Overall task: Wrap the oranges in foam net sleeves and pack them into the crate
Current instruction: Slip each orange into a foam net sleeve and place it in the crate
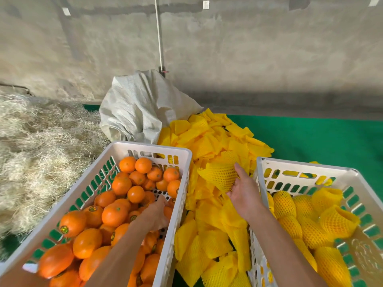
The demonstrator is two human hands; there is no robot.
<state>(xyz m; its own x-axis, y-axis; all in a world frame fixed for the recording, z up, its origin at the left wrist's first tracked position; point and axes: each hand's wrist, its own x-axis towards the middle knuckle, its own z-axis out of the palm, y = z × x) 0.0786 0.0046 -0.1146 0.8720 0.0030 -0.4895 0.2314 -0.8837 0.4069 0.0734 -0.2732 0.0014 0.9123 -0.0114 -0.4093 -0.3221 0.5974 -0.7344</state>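
A white crate [182,158] on the left is full of bare oranges [115,214]. My left hand [155,214] reaches into it near its right wall, fingers curled down over an orange that is mostly hidden beneath them. Between the crates lies a heap of yellow foam net sleeves [209,241]. My right hand [243,193] pinches one opened sleeve [219,175] above that heap. A second white crate [261,175] on the right holds several oranges wrapped in yellow sleeves [329,220].
A crumpled white woven sack [138,108] lies behind the sleeve heap. Dry straw [41,152] covers the floor at left. Green matting [321,137] spreads at the right, with a concrete wall [228,48] and a thin white pipe [158,34] behind.
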